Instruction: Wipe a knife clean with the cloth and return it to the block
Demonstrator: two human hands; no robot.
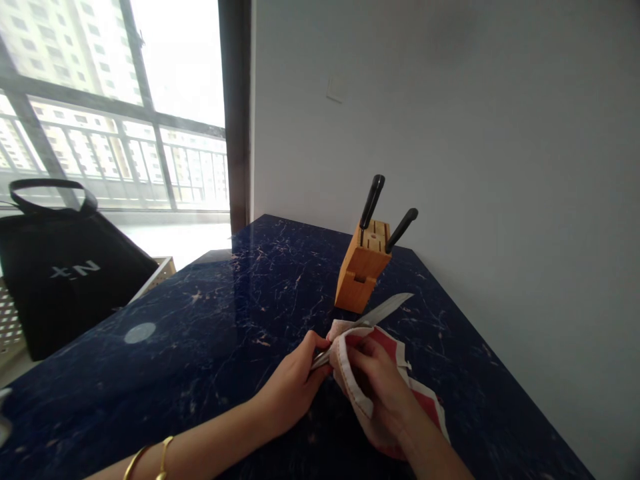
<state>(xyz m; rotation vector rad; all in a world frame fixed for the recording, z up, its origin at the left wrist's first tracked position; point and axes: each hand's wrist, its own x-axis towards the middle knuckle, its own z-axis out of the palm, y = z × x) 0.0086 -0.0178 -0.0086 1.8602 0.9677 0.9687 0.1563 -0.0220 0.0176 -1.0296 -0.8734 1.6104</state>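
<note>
My left hand (294, 383) is closed around the handle end of a knife (386, 309), whose steel blade points up and to the right over the dark blue marble table (200, 320). My right hand (383, 393) is closed on a red and white cloth (360, 393), which is folded around the base of the blade. Just beyond the blade tip stands a wooden knife block (361, 267) with two black-handled knives (373, 199) in its slots.
A black bag (65, 273) with a loop handle sits on a white latticed stand at the left. A large window (110, 100) fills the far left. A plain white wall (475, 133) borders the table's back and right side.
</note>
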